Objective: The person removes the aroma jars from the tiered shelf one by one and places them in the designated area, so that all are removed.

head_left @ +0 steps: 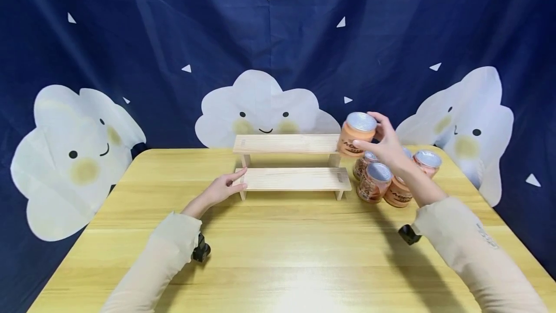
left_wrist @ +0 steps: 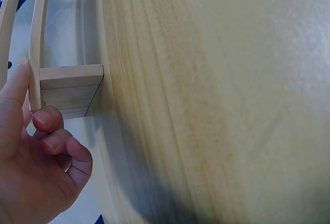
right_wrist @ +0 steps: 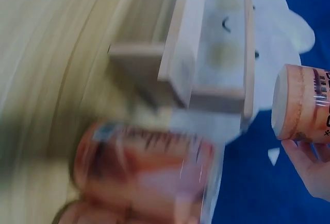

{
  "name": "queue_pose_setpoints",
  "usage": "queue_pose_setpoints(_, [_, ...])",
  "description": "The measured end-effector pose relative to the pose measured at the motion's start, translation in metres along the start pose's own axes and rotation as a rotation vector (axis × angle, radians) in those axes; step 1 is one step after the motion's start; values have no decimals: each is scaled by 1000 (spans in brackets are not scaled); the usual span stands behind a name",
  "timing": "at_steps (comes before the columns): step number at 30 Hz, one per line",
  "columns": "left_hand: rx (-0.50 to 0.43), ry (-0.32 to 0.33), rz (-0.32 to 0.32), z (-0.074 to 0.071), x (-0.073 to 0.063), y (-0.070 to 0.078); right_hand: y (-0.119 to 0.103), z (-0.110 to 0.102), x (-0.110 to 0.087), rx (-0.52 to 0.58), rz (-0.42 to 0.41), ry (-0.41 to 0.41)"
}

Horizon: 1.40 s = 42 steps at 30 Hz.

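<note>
A two-step wooden shelf [head_left: 286,178] stands on the table. My left hand [head_left: 220,188] grips the left end of its lower step; in the left wrist view, the thumb lies on one face of the board [left_wrist: 37,44] and curled fingers [left_wrist: 49,118] are at its end. My right hand [head_left: 386,143] holds an orange-labelled jar [head_left: 354,138] with a silvery lid, raised beside the right end of the upper step. In the right wrist view that jar [right_wrist: 304,103] is off the table, its base toward the shelf side.
Several similar jars [head_left: 374,182] stand grouped on the table right of the shelf, below my right forearm. One jar [right_wrist: 144,167] appears blurred and close in the right wrist view. Behind the wooden table [head_left: 278,245] hangs a dark blue curtain [head_left: 278,23] with cloud prints.
</note>
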<state>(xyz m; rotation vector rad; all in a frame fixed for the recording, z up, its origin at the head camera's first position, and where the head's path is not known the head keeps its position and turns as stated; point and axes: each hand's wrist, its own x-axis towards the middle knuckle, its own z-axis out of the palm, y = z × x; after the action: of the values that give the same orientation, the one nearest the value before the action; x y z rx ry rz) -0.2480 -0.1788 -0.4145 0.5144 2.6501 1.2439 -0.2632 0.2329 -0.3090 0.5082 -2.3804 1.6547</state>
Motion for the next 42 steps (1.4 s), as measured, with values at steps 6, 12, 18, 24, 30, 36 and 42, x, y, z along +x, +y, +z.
queue_pose_setpoints(6, [15,10,2,0,0,0,8,-40,-21,-25,13,35])
queue_pose_setpoints(12, [5,8,-11,3,2,-3,19,-77,-44,21,-6,89])
queue_pose_setpoints(18, [-9,5,-10,2,2,-3,30,-109,-63,126,-69,79])
queue_pose_setpoints(24, [-24,-8,-11,-2,-5,16,90,-161,-76,174,-25,47])
queue_pose_setpoints(30, [-19,-8,-13,-7,-15,38,129,-188,-87,-53,51,53])
queue_pose_setpoints(36, [-17,-4,-4,-2,-4,11,149,-187,-99,42,78,-17])
queue_pose_setpoints(42, [-14,-3,-2,0,1,-2,173,-182,-105,9,101,-112])
